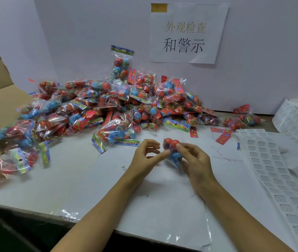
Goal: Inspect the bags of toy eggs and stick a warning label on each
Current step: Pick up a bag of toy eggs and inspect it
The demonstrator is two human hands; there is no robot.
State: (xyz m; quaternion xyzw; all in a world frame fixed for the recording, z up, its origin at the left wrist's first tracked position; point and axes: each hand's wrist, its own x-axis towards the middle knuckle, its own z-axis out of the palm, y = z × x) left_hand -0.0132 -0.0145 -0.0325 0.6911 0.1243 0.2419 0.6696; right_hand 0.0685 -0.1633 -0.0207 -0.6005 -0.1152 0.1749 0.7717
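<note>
Right hand (192, 159) grips one bag (173, 151) just before the pile (108, 106), raised for inspection; left hand (147, 155) fingers curled beside it, probably pinching its edge.

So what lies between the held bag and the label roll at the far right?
Head view: between the held bag and label roll lie unrolled label sheets and loose red header cards on the table.
</note>
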